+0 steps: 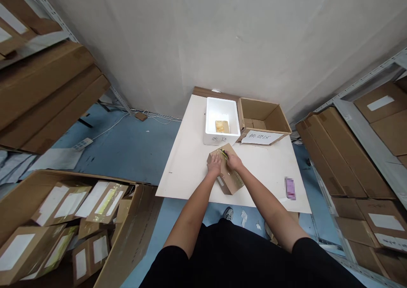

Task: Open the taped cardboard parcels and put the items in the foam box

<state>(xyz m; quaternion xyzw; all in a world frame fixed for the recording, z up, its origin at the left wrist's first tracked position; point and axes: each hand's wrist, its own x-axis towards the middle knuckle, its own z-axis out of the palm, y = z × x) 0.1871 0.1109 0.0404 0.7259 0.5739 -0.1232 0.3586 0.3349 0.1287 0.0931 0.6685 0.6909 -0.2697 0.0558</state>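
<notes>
A small taped cardboard box (229,178) lies on the white table (190,161). My left hand (215,164) rests flat on its near left top, fingers spread. My right hand (233,161) is closed around a small yellow-green tool (224,153), whose tip touches the box's top near the tape seam. Both forearms reach in from below.
Behind the box stand a white foam container (221,139) with a yellowish item inside and an open cardboard box (273,118) with a paper label. A purple object (290,188) lies at the table's right. A big carton of parcels (63,220) sits lower left; shelves of cartons flank both sides.
</notes>
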